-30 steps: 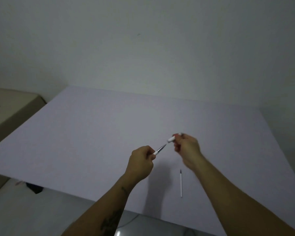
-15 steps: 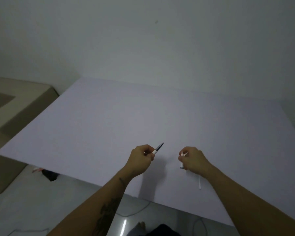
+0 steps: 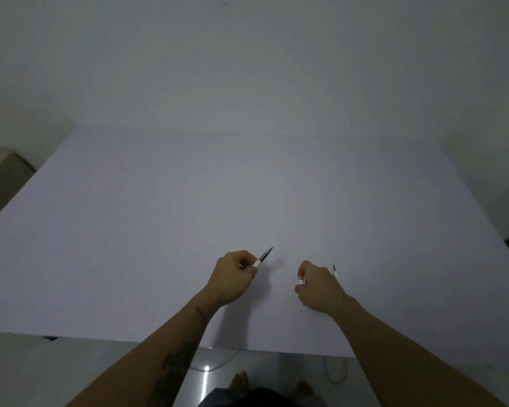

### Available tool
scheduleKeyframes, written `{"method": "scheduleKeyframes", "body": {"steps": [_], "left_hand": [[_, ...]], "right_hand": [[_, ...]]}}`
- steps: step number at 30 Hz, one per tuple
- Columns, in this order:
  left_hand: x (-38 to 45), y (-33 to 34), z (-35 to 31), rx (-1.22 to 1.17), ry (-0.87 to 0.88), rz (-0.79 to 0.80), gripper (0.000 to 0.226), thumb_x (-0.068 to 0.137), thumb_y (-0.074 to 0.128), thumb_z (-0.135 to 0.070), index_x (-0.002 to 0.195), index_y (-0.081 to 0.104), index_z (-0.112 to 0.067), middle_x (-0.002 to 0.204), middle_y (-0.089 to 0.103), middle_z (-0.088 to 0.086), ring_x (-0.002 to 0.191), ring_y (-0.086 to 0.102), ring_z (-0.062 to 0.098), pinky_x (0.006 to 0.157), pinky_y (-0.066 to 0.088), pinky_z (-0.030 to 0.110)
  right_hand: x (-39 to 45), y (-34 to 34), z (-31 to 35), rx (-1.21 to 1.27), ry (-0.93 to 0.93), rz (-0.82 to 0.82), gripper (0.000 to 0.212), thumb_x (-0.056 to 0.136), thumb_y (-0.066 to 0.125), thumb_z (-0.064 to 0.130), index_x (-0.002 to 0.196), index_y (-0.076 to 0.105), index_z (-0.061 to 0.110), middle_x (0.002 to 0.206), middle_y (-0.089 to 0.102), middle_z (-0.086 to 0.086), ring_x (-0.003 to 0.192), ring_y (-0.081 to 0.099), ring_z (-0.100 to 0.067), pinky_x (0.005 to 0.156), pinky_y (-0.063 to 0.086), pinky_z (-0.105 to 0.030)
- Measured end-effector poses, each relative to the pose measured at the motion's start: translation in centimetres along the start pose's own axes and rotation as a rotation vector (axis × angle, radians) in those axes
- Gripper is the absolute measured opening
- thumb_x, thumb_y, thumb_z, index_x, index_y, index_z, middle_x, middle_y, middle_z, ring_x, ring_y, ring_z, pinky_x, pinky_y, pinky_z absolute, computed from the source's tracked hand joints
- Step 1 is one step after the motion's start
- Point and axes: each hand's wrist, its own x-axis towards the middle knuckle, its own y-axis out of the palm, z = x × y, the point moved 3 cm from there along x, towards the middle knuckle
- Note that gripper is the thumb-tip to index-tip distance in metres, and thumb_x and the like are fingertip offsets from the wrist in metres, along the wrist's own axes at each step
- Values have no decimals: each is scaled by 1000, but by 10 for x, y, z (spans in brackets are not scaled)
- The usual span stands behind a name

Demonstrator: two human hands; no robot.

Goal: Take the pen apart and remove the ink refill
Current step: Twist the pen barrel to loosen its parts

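Note:
My left hand [image 3: 234,276] is closed around the front half of the pen [image 3: 263,257]; its white collar and dark pointed tip stick out up and to the right. My right hand [image 3: 318,286] is low over the table, fingers closed on the white rear barrel piece [image 3: 301,279], of which only a short end shows. The thin white ink refill [image 3: 335,272] with a dark tip lies on the table just behind my right hand, mostly hidden by it.
The white table [image 3: 188,215] fills the middle of the view, its near edge in front of me. A beige piece of furniture [image 3: 0,174] stands at the far left. Cables [image 3: 335,374] lie on the shiny floor below.
My hands have drawn apart, each with a pen half. My right hand has sunk toward the table near the refill. The view has tilted down.

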Motion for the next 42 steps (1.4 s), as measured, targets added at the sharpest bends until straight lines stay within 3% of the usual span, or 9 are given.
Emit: {"method": "scheduleKeyframes", "body": {"steps": [7,12,14,17,20,23,33,38,42], "left_hand": [[9,-2,6,16,1,51,6,86,63,-15,87,69,-15,88,70,7,70,61,16,60,48,23],[13,-7,3,4,20,15,2,83,69,-18,83,68,-17,84,69,5,73,63,21,63,55,29],[14,-9,-1,-2,41,-16,6,81,73,-18,84,67,-16,82,67,3,73,63,19,63,52,26],[15,-12,-10,-28,65,-61,11,77,76,-15,81,66,-14,76,66,4,66,60,17,61,52,27],[16,-14,-21,-41,100,-96,14,76,77,-14,79,63,-14,73,65,4,63,58,17,60,52,27],[15,-19,-34,-51,142,-115,14,77,76,-13,77,62,-15,71,64,2,62,57,15,57,48,23],[16,-44,-58,-80,191,-105,7,80,74,-14,79,68,-16,72,65,1,64,58,14,60,48,23],[16,-51,-60,-78,190,-102,2,82,71,-14,82,69,-13,72,66,3,63,58,13,59,48,23],[13,-49,-64,-52,215,-110,3,82,72,-15,80,69,-15,70,65,1,61,57,13,60,49,24]], "right_hand": [[-3,20,0,-45,38,-58,15,85,58,22,93,49,15,87,62,-8,75,62,-27,67,52,-36],[-3,10,12,-36,86,-119,24,85,60,30,105,56,16,100,65,-6,85,64,-25,71,52,-31],[0,-1,25,96,102,-161,24,86,63,29,107,63,17,101,66,-4,87,64,-22,71,49,-28],[4,-18,51,471,127,-173,13,85,66,24,93,73,18,89,72,-2,79,64,-17,69,48,-25],[4,-30,78,776,163,-114,12,88,63,22,89,72,13,80,68,-6,64,59,-16,55,45,-24],[4,-39,95,914,186,-123,18,91,63,21,94,71,6,77,65,-8,61,54,-17,54,45,-26],[16,-53,120,957,103,-262,14,90,61,11,85,72,3,70,64,-8,61,54,-17,56,45,-29],[20,-54,124,1067,144,-181,15,89,59,6,86,72,0,71,62,-13,60,51,-20,53,45,-30],[15,-55,125,1088,174,-145,16,89,65,15,85,69,0,67,58,-10,58,50,-19,53,45,-29]]}}
